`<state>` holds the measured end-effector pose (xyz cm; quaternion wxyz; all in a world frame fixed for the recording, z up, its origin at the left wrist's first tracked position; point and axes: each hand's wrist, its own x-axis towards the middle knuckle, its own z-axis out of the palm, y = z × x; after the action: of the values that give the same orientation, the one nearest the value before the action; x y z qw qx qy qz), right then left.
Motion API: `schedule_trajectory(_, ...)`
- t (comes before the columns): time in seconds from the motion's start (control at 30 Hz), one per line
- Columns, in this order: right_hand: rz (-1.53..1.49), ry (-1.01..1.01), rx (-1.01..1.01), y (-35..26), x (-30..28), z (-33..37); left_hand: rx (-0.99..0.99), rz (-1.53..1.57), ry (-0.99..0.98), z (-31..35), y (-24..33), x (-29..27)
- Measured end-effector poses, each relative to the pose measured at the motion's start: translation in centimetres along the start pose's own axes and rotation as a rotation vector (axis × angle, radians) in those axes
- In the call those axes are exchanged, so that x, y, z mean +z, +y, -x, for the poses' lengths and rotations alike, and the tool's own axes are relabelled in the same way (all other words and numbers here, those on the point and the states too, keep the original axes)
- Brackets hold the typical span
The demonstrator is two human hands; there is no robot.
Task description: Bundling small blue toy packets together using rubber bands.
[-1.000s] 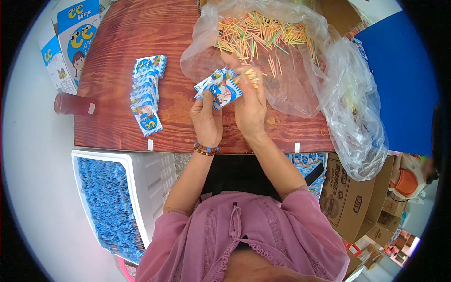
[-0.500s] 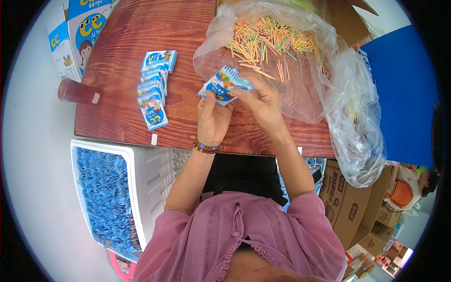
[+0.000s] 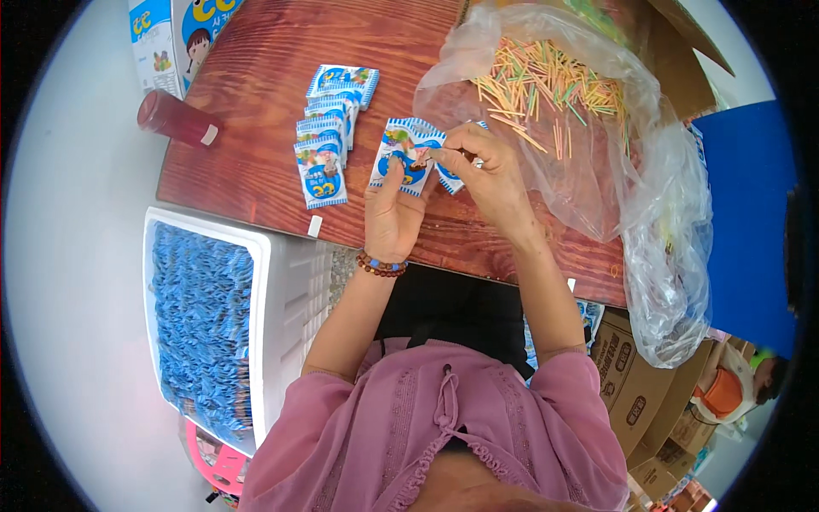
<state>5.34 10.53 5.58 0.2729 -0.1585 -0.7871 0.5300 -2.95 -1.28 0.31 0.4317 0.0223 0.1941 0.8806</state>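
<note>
My left hand (image 3: 397,218), wearing a beaded bracelet, grips small blue-and-white printed sachets (image 3: 394,175) above the table's near part, its thumb across the front. At least two of them overlap. My right hand (image 3: 499,183) is closed in a pinch, thumb and forefinger at the right edge of these sachets. Another sachet (image 3: 452,177) shows beneath its fingers; what exactly the fingertips grip is partly hidden. To the left, an overlapping column of similar sachets (image 3: 322,175) lies on the reddish wooden table (image 3: 256,111).
A clear plastic bag (image 3: 589,196) with many thin coloured sticks (image 3: 554,81) lies at the far right. A white foam box (image 3: 260,333) full of blue packets stands at lower left. A dark red cylinder (image 3: 179,118) sits at the table's left edge; cardboard boxes (image 3: 631,375) are at lower right.
The tilted sachets between my hands now face up more flatly, and one shows separately under my right fingers. The whole view has shifted, with the table appearing turned and further right.
</note>
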Motion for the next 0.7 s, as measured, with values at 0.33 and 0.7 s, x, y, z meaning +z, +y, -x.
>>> schedule_trajectory(0.33, -0.364, -0.404, 0.255, 2.3, 8.7, -3.9, 0.688, -0.983, 0.352, 3.6, 6.4, -4.7)
schedule_trajectory(0.7, 0.103, -0.192, 0.178, 4.1, 8.2, -3.9, 0.855, -1.782, 0.292, 3.7, 6.7, -5.3)
